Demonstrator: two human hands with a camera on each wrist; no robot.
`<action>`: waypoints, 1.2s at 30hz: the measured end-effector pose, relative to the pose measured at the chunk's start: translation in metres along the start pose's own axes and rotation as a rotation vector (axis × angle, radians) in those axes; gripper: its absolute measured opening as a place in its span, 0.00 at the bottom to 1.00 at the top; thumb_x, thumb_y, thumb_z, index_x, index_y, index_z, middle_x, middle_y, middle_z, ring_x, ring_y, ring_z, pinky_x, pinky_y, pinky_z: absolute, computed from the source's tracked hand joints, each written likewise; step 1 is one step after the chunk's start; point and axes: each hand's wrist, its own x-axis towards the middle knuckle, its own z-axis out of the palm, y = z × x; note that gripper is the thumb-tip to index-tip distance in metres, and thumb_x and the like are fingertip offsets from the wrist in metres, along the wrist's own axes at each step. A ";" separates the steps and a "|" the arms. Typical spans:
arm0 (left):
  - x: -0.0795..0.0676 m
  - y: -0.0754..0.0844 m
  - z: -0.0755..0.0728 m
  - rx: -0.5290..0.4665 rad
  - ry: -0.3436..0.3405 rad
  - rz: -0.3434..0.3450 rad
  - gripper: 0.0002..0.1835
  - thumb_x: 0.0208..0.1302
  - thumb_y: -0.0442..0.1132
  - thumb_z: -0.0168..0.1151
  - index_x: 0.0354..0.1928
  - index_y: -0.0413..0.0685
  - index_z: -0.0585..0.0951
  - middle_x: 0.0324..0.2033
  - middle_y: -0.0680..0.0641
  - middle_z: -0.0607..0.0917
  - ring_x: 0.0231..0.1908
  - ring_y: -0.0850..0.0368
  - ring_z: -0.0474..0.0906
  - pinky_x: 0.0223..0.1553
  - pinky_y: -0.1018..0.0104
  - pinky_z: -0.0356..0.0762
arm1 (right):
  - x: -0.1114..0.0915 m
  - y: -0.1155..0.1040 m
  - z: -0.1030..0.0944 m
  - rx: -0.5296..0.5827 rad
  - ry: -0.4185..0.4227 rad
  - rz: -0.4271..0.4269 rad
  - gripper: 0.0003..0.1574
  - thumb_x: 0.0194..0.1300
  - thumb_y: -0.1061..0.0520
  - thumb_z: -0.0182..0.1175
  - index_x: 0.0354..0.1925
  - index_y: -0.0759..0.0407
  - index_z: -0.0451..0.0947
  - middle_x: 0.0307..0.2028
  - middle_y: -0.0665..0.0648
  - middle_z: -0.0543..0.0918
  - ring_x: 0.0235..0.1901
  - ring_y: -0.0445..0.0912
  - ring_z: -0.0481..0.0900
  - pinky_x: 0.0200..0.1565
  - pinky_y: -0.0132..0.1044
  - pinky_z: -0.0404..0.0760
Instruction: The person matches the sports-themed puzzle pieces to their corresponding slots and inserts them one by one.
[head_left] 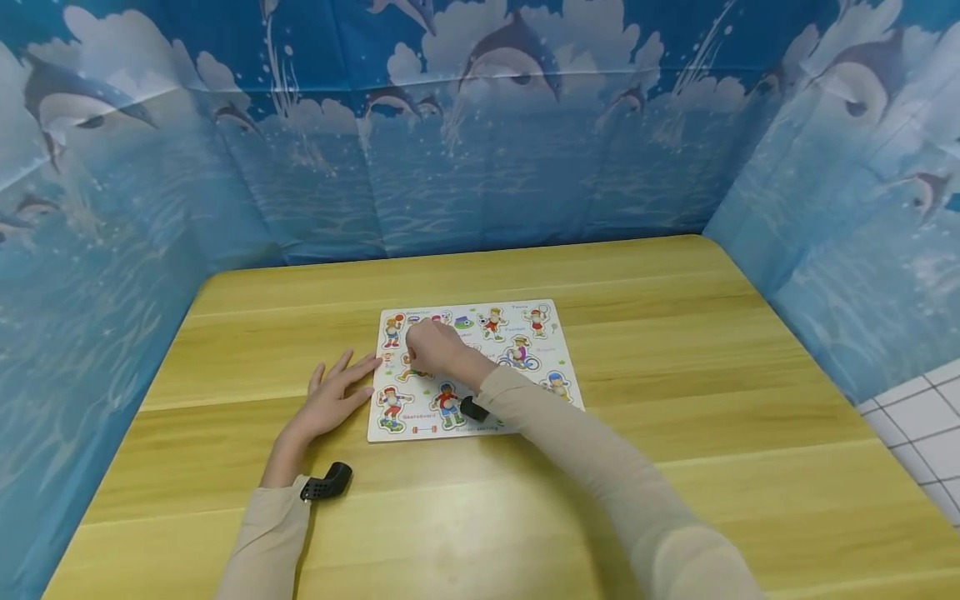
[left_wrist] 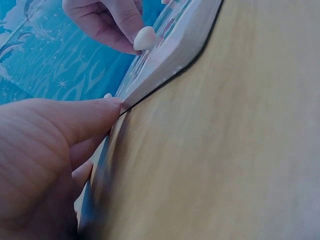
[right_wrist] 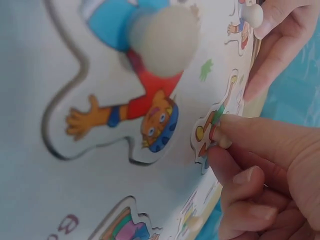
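A white wooden peg puzzle board (head_left: 418, 397) with sports-figure pieces lies flat on the table. My right hand (head_left: 437, 346) reaches over its left half. In the right wrist view, thumb and forefinger pinch the small knob of a figure piece (right_wrist: 204, 134), which appears to lie in its recess. The left hand (head_left: 337, 396) lies with fingers spread at the board's left edge, its fingertips touching that edge. Close to the right wrist camera is a piece of a figure in a red shirt and blue headgear (right_wrist: 155, 117), with a pale round knob (right_wrist: 165, 41).
The wooden table (head_left: 720, 400) extends around the board on all sides. Blue dolphin-print cloth (head_left: 480, 183) hangs behind it and at both sides. White floor tiles (head_left: 922, 417) show at the right. A dark wrist camera (head_left: 327, 482) is strapped to the left wrist.
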 end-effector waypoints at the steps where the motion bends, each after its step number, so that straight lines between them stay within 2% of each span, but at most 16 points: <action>1: 0.000 0.000 0.000 0.002 0.000 0.002 0.27 0.69 0.44 0.52 0.69 0.54 0.64 0.71 0.45 0.61 0.74 0.38 0.40 0.67 0.36 0.22 | 0.000 -0.001 0.000 0.003 0.000 0.003 0.09 0.59 0.58 0.61 0.23 0.55 0.82 0.24 0.50 0.83 0.19 0.38 0.71 0.20 0.24 0.67; 6: -0.001 0.001 -0.001 -0.008 -0.007 0.009 0.27 0.69 0.44 0.52 0.69 0.54 0.64 0.71 0.45 0.61 0.73 0.37 0.40 0.67 0.36 0.21 | -0.005 0.003 -0.001 0.050 0.001 -0.025 0.07 0.61 0.57 0.61 0.31 0.57 0.85 0.30 0.52 0.86 0.21 0.37 0.71 0.25 0.24 0.68; 10: 0.001 0.005 0.006 -0.012 -0.014 0.014 0.27 0.69 0.44 0.51 0.69 0.51 0.64 0.70 0.43 0.61 0.73 0.36 0.41 0.67 0.35 0.23 | -0.021 0.013 -0.006 0.054 -0.007 -0.073 0.09 0.62 0.55 0.61 0.38 0.56 0.86 0.34 0.52 0.87 0.24 0.39 0.73 0.31 0.28 0.70; 12: 0.002 0.009 0.002 -0.013 0.011 -0.004 0.26 0.69 0.42 0.52 0.67 0.48 0.66 0.69 0.41 0.63 0.72 0.35 0.45 0.67 0.33 0.25 | -0.027 0.018 -0.012 0.057 0.006 -0.094 0.12 0.62 0.55 0.61 0.42 0.57 0.85 0.36 0.53 0.87 0.28 0.41 0.77 0.34 0.30 0.74; 16: 0.010 0.023 -0.014 0.016 0.085 -0.033 0.23 0.69 0.38 0.51 0.64 0.41 0.69 0.64 0.36 0.69 0.67 0.34 0.59 0.66 0.33 0.39 | -0.035 0.031 -0.029 0.073 0.045 -0.086 0.17 0.64 0.55 0.59 0.50 0.58 0.81 0.42 0.56 0.86 0.39 0.45 0.82 0.41 0.35 0.80; 17: 0.014 0.029 -0.019 0.023 0.097 -0.041 0.23 0.69 0.38 0.50 0.64 0.42 0.70 0.64 0.36 0.71 0.63 0.34 0.66 0.66 0.36 0.46 | -0.036 0.035 -0.033 0.077 0.057 -0.073 0.18 0.64 0.55 0.59 0.51 0.58 0.81 0.43 0.56 0.86 0.40 0.45 0.83 0.42 0.35 0.80; 21: 0.033 0.057 -0.039 0.142 0.096 -0.004 0.22 0.69 0.39 0.49 0.64 0.44 0.70 0.64 0.38 0.71 0.61 0.36 0.70 0.63 0.40 0.62 | -0.042 0.051 -0.046 0.106 0.104 -0.003 0.18 0.64 0.56 0.58 0.52 0.58 0.80 0.45 0.56 0.86 0.42 0.47 0.82 0.44 0.38 0.80; 25: 0.065 0.088 -0.054 0.262 0.049 0.026 0.23 0.70 0.40 0.49 0.65 0.45 0.69 0.66 0.39 0.69 0.66 0.39 0.63 0.65 0.38 0.55 | -0.040 0.070 -0.058 0.113 0.138 0.069 0.20 0.65 0.55 0.57 0.54 0.58 0.78 0.48 0.58 0.84 0.47 0.49 0.81 0.49 0.42 0.80; 27: 0.081 0.105 -0.059 0.345 0.024 0.033 0.23 0.70 0.41 0.48 0.65 0.46 0.69 0.66 0.41 0.70 0.66 0.40 0.64 0.64 0.38 0.57 | -0.039 0.078 -0.062 0.114 0.156 0.097 0.20 0.66 0.55 0.57 0.55 0.59 0.78 0.49 0.59 0.83 0.49 0.51 0.80 0.52 0.44 0.79; 32: 0.114 0.137 -0.053 0.542 -0.008 0.055 0.22 0.72 0.43 0.45 0.66 0.49 0.68 0.65 0.44 0.72 0.64 0.45 0.68 0.63 0.43 0.64 | -0.039 0.097 -0.063 0.125 0.183 0.152 0.22 0.66 0.56 0.55 0.57 0.59 0.75 0.55 0.61 0.80 0.55 0.54 0.77 0.57 0.47 0.76; 36: 0.128 0.149 -0.039 0.641 -0.014 0.021 0.23 0.73 0.47 0.42 0.67 0.53 0.66 0.68 0.47 0.67 0.69 0.48 0.61 0.69 0.39 0.50 | -0.044 0.112 -0.057 0.140 0.198 0.180 0.26 0.67 0.56 0.54 0.62 0.59 0.70 0.62 0.62 0.73 0.64 0.56 0.69 0.64 0.50 0.69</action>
